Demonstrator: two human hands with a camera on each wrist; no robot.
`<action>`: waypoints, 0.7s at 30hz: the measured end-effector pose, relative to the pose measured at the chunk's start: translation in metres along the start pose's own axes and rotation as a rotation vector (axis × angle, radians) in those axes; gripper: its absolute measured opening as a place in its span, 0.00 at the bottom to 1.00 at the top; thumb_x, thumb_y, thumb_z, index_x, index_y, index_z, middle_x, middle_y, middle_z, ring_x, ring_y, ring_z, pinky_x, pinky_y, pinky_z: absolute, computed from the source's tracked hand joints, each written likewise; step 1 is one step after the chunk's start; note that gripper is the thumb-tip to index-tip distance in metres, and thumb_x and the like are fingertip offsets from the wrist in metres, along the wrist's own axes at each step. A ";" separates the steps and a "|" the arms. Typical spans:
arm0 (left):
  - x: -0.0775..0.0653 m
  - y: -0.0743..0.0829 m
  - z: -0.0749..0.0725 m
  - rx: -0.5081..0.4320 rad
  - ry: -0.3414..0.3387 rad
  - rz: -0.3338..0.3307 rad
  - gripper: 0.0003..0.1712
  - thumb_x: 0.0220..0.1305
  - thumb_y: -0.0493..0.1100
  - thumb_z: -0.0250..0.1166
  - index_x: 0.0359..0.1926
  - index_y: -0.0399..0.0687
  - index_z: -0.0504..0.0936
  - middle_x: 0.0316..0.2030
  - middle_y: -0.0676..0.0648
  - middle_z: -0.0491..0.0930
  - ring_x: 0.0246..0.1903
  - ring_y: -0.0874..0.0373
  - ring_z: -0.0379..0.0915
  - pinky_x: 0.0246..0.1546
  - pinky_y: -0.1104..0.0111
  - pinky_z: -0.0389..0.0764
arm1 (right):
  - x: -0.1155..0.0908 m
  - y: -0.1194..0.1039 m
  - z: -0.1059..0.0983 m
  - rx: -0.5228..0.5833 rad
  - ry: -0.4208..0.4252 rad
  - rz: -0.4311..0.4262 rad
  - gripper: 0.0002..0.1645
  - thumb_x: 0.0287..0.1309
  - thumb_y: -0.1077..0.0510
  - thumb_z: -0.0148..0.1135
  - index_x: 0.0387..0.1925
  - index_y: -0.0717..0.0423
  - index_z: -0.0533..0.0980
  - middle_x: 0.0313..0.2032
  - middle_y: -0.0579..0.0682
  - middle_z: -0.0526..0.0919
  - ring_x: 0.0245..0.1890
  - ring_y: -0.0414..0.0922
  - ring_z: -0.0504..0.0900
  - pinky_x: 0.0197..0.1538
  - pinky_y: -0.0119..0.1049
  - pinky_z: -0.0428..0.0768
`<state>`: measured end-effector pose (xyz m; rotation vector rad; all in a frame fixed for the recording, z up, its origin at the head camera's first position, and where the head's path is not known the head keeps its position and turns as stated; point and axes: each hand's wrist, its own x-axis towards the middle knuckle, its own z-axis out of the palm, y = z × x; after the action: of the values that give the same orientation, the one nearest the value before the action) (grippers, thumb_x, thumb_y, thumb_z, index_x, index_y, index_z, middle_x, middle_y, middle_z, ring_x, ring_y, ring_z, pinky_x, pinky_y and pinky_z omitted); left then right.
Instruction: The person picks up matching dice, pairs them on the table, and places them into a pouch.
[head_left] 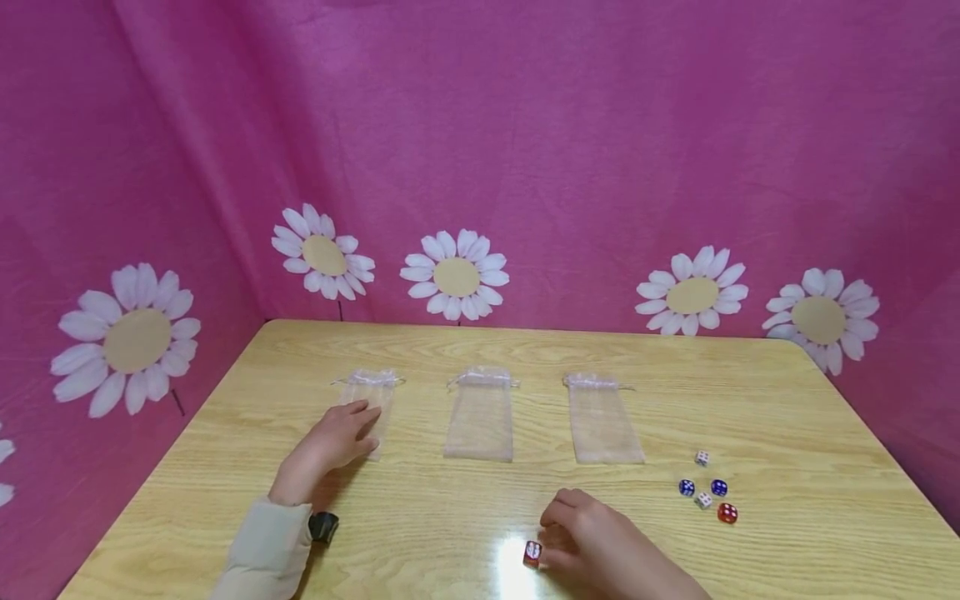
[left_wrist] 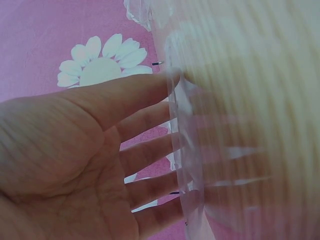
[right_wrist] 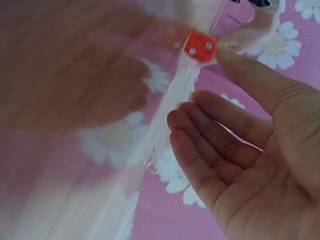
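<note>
My left hand (head_left: 341,435) lies over the leftmost of three sheer drawstring pouches (head_left: 367,387). Its fingers are extended, with the tips down at the pouch and table in the left wrist view. Near the front edge, my right hand (head_left: 588,533) is beside a red die (head_left: 532,553) on the table. In the right wrist view the thumb tip is at that die (right_wrist: 201,47), while the loosely bent fingers are apart from it. The middle pouch (head_left: 480,418) and the right pouch (head_left: 606,422) lie flat, drawstrings toward the back.
To the right are two blue dice (head_left: 686,488), two white dice (head_left: 702,457) and another red die (head_left: 727,512). The wooden table (head_left: 450,517) meets a pink curtain (head_left: 525,150) with daisies behind it. A dark band (head_left: 323,527) is on my left wrist.
</note>
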<state>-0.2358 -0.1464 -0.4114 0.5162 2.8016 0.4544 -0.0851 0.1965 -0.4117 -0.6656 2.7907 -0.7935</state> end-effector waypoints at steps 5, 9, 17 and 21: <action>-0.001 0.001 0.000 -0.008 0.000 0.006 0.30 0.68 0.42 0.60 0.68 0.36 0.67 0.70 0.30 0.61 0.69 0.30 0.55 0.68 0.41 0.61 | -0.008 0.013 -0.006 -0.060 0.085 -0.012 0.11 0.57 0.48 0.69 0.36 0.48 0.81 0.36 0.37 0.78 0.35 0.30 0.74 0.41 0.31 0.81; -0.002 0.001 -0.001 -0.010 0.002 0.009 0.30 0.68 0.41 0.60 0.68 0.36 0.67 0.70 0.30 0.61 0.69 0.30 0.55 0.68 0.41 0.61 | -0.013 0.023 -0.013 -0.076 0.103 -0.001 0.10 0.58 0.47 0.68 0.37 0.47 0.81 0.36 0.36 0.78 0.35 0.30 0.75 0.41 0.31 0.81; -0.001 -0.001 0.000 -0.007 0.012 0.020 0.30 0.68 0.41 0.60 0.68 0.36 0.67 0.69 0.29 0.61 0.69 0.30 0.55 0.68 0.41 0.62 | -0.022 0.043 -0.025 -0.082 0.125 0.048 0.07 0.58 0.52 0.67 0.38 0.47 0.82 0.38 0.36 0.81 0.37 0.31 0.77 0.41 0.31 0.82; -0.001 -0.001 0.000 -0.002 0.013 0.024 0.30 0.68 0.41 0.61 0.68 0.36 0.68 0.69 0.29 0.61 0.68 0.29 0.55 0.67 0.41 0.62 | -0.028 0.058 -0.027 -0.049 0.259 0.022 0.10 0.53 0.58 0.71 0.38 0.52 0.81 0.37 0.41 0.83 0.37 0.32 0.80 0.39 0.30 0.83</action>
<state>-0.2350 -0.1477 -0.4111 0.5482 2.8103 0.4676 -0.0896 0.2656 -0.4183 -0.5760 3.0518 -0.8666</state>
